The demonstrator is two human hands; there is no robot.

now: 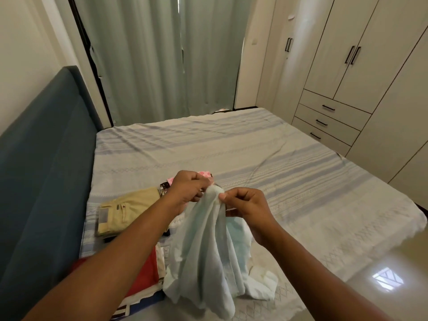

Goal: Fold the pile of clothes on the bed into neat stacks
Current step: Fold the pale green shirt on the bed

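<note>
left hand (187, 188) and right hand (245, 205) side by side over bed (266, 147), garment (208, 246) pinched between them, hanging below, lower end on bed. Folded trousers (125, 212) just left of left hand. Folded stack (146, 274) under left forearm. Headboard (46, 158) further left. Wardrobe (359, 66) well right of right hand. Curtain (162, 54) beyond both.

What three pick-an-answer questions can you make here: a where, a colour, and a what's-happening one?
1. Where are the folded tan trousers? A in a basket; B on the bed by the headboard; C on a chair.
2. What colour is the held-up cloth? A pale blue; B black; C purple.
3. How is the cloth held? A lying untouched; B pinched by the left hand and right hand; C dropped.
Answers: B, they lie on its cover; A, it looks pale blue; B, both pinch its top.
</note>
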